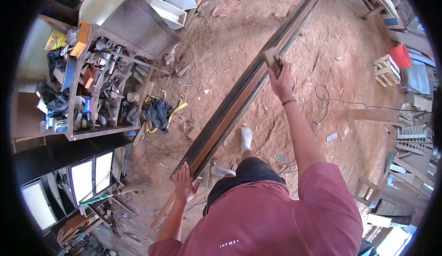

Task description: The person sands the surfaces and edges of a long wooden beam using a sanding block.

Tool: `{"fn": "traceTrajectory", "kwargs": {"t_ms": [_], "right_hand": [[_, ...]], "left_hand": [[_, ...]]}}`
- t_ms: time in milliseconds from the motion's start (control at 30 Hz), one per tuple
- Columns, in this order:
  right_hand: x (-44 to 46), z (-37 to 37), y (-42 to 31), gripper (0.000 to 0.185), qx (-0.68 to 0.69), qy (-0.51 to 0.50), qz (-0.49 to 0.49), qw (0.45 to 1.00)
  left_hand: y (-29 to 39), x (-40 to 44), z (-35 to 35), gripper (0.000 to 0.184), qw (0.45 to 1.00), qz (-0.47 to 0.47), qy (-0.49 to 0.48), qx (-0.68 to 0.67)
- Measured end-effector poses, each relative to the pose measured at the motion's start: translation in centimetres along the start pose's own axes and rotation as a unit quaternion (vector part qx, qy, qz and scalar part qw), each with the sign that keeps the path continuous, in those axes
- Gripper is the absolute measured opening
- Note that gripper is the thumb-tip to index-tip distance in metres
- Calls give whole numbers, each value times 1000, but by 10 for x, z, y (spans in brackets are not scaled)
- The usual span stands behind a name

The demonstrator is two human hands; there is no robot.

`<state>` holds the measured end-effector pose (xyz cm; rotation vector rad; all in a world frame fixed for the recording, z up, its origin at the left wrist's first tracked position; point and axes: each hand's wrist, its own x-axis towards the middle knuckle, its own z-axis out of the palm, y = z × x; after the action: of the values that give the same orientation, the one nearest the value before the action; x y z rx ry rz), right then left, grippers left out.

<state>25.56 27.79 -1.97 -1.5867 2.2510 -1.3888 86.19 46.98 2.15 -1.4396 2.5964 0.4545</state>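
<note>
A long dark wooden beam (225,104) with a lighter brown strip along it runs diagonally from beside my legs toward the upper right. My left hand (185,187) lies on its near end, fingers stretched out and pressed flat against the wood. Farther along, my right hand (282,82) is closed around a small wooden block (272,59). The block meets the top of the beam; its underside is hidden, so I cannot tell if it is a sanding block.
On the left stands a wooden shelf box (71,118) crammed with tools and cans. A black plastic bag (159,114) lies beside it on the dirt floor. To the right are a wooden crate (386,70), a red bucket (399,56) and a loose cable (340,100).
</note>
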Motion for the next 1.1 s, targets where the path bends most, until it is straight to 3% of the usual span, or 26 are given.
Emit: {"fn": "traceTrajectory", "kwargs": {"t_ms": [133,167,333,600,800,933,1100], "right_hand": [[53,4,28,66,-38,-74,5,997],[53,4,31,66,-36,-94,49,994],[49,-1,33,65,-45,-121,38,991],[48,-2,35,66,-39,-115,45,992],[47,-7,34,67,-66,-137,32,988],[50,-4,35,67,-67,-146,26,987],[44,4,33,70,-148,-127,-30,980]], "left_hand": [[10,24,-4,102,998,60,-10,20],[12,34,-4,103,995,88,-7,36],[71,124,-28,103,989,127,-41,68],[176,314,-44,104,976,198,31,84],[246,423,-40,101,978,190,77,49],[237,409,-45,104,980,183,44,67],[171,305,-45,104,990,135,-1,42]]}}
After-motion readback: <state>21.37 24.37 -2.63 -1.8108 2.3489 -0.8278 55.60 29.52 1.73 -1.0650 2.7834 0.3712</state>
